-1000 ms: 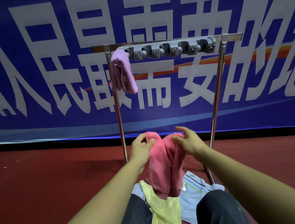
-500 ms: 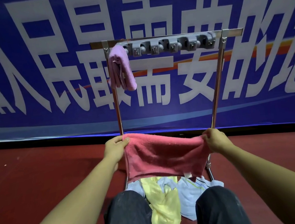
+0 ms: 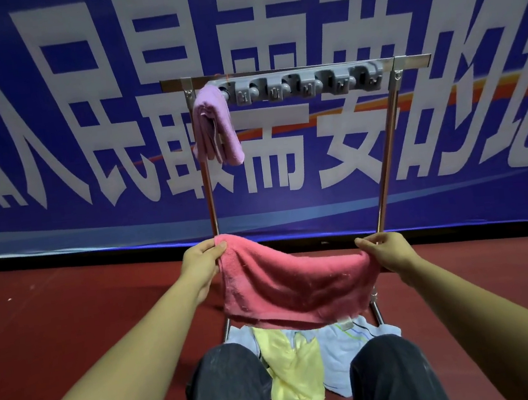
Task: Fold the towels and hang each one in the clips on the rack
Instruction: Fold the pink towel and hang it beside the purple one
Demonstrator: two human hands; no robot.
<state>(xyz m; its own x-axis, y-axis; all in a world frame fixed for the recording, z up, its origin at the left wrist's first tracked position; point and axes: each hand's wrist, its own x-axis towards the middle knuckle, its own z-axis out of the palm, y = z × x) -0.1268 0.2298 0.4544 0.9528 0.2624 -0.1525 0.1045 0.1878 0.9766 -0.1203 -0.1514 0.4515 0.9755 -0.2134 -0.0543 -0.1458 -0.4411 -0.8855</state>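
Both hands pinch the pink towel's (image 3: 296, 282) top corners, left hand (image 3: 201, 267), right hand (image 3: 385, 253), spread near the rack (image 3: 384, 165) base. Risk: sagging middle folds crooked, bulky for the clips (image 3: 305, 84).

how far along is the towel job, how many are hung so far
One is done: the purple towel hangs folded at the rack's left clip. In hand: the left hand and right hand hold the pink towel spread. Left: the yellow towel and white towels on the floor.
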